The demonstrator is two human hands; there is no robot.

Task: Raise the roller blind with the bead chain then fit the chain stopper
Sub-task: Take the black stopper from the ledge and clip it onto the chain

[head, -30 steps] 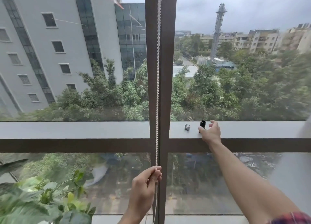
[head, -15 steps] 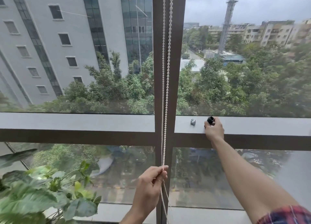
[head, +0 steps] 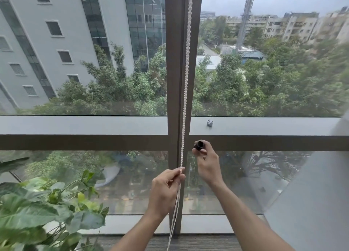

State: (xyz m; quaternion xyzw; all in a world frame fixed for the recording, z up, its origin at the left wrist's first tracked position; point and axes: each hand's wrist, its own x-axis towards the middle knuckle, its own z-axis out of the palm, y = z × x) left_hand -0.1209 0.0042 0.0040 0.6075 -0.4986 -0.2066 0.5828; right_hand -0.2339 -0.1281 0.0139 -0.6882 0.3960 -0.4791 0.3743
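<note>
Head view looks out and down through a tall window, and I see both my bare hands raised before the dark mullion (head: 172,80). My left hand (head: 166,189) pinches the chain (head: 186,77) between thumb and curled fingers, low down, just left of the mullion's lower part. Above the pinch the white beads run straight up along the mullion and out of the top edge; the strands lie so close there that I cannot tell them apart. Below the hand they hang slack, slanting down to the left towards the floor.

My right hand (head: 207,164) is just to the right of the chain, not touching it, a little higher than the left. Its fingertips grip the stopper (head: 198,145), a small black cylinder held in front of the dark crossbar (head: 264,143), with its open end turned towards me. Whether it has a slot I cannot make out.

On the grey ledge (head: 85,125) above the crossbar, right of the mullion, a small metal clip (head: 209,122) stands by itself, well apart from both hands. A leafy plant (head: 37,209) fills the lower left corner. At the right edge a pale grey surface (head: 311,203) curves up, blurred. Through the glass are trees, a grey block (head: 47,43) and a mast (head: 247,14).
</note>
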